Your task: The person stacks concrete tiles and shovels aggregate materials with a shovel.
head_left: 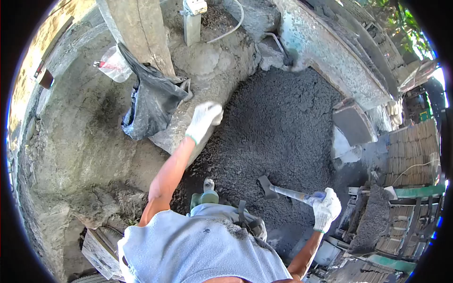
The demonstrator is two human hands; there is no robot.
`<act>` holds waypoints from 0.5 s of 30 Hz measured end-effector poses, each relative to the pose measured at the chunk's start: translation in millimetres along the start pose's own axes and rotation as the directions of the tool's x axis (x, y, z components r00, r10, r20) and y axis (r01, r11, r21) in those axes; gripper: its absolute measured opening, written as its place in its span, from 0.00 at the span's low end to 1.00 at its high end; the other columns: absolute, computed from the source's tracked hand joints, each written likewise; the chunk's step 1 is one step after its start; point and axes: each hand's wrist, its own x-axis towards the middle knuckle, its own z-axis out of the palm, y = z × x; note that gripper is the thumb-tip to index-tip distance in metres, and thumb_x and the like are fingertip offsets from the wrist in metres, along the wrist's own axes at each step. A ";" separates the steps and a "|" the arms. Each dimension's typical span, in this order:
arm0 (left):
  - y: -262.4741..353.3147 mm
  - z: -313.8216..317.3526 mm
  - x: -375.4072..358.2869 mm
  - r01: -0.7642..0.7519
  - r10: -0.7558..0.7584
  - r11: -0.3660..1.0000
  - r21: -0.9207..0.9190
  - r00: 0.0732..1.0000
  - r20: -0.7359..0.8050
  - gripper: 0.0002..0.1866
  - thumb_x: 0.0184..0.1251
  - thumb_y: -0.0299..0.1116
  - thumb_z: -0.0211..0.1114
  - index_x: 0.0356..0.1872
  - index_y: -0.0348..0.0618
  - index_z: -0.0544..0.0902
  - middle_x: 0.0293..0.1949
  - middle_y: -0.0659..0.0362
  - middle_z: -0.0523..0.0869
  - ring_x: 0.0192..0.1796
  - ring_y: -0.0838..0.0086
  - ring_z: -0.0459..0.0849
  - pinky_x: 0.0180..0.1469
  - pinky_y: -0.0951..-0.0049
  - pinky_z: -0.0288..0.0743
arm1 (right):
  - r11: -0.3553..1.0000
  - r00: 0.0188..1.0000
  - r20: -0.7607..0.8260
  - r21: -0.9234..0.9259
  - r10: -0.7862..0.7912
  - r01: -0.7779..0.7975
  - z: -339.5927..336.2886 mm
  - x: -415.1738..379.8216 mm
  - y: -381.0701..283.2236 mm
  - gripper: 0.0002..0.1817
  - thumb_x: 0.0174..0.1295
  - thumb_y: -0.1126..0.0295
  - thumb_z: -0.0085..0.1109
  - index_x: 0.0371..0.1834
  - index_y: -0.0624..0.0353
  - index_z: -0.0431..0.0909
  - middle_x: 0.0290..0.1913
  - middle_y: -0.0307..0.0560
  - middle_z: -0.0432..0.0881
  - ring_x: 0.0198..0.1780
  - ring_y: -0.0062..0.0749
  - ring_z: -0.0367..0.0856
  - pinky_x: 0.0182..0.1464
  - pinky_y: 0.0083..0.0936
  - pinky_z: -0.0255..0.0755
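Note:
My right hand, in a white knit glove, is wrapped round the handle of a short hoe. Its dark blade rests at the near part of a spread of wet grey mortar. My left hand, gloved too and slightly blurred, hovers over the concrete ledge at the mortar's left edge. Its fingers look curled in, and no object shows in them. Just left of that hand, a black plastic bag lies against a concrete post.
The concrete post rises at the upper left, with a clear plastic bag beside it. A worn, pale-painted slab borders the mortar at the back right. Stacked slatted pieces and green-edged racks stand at the right. A boot shows below me.

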 end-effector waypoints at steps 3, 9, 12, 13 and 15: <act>70.4 8.1 68.7 -0.086 0.058 0.982 -0.166 0.984 -0.167 0.12 0.73 0.40 0.70 0.41 0.41 0.86 0.34 0.60 0.89 0.33 0.76 0.87 0.36 0.73 0.84 | 1.000 1.000 -0.009 -0.029 -0.001 0.001 0.4 2.8 -5.6 0.19 0.44 0.59 0.79 0.37 0.51 0.82 0.33 0.45 0.86 0.36 0.48 0.86 0.41 0.43 0.78; 158.4 -11.2 199.0 -0.294 0.172 0.897 -0.330 0.920 -0.351 0.11 0.67 0.38 0.73 0.39 0.41 0.84 0.30 0.57 0.88 0.24 0.71 0.86 0.26 0.71 0.83 | 0.999 1.000 -0.006 -0.054 0.001 -0.001 0.0 -2.1 -17.1 0.17 0.45 0.62 0.76 0.36 0.52 0.81 0.33 0.47 0.86 0.36 0.49 0.86 0.40 0.44 0.78; 177.3 -24.7 243.4 -0.294 0.170 0.914 -0.279 0.903 -0.395 0.15 0.67 0.38 0.74 0.48 0.42 0.83 0.33 0.54 0.88 0.28 0.67 0.89 0.28 0.65 0.87 | 0.997 0.996 0.073 -0.070 0.040 -0.035 -13.3 -4.6 -37.2 0.16 0.47 0.60 0.75 0.35 0.52 0.81 0.32 0.47 0.85 0.36 0.49 0.86 0.40 0.46 0.78; 181.0 -28.6 252.7 -0.298 0.168 0.911 -0.286 0.900 -0.403 0.15 0.67 0.38 0.74 0.48 0.43 0.83 0.33 0.55 0.88 0.27 0.67 0.88 0.27 0.65 0.86 | 0.996 0.995 0.096 -0.080 0.042 -0.034 -17.7 -5.6 -44.4 0.16 0.47 0.60 0.75 0.35 0.52 0.81 0.32 0.47 0.85 0.35 0.50 0.86 0.40 0.46 0.78; 187.8 -30.5 269.7 -0.301 0.163 0.904 -0.304 0.899 -0.405 0.15 0.67 0.39 0.75 0.49 0.45 0.83 0.33 0.56 0.87 0.26 0.67 0.87 0.26 0.65 0.85 | 0.993 0.995 0.093 -0.111 0.040 -0.030 -14.8 -9.1 -51.5 0.15 0.48 0.59 0.75 0.33 0.52 0.80 0.32 0.48 0.86 0.36 0.50 0.86 0.40 0.47 0.78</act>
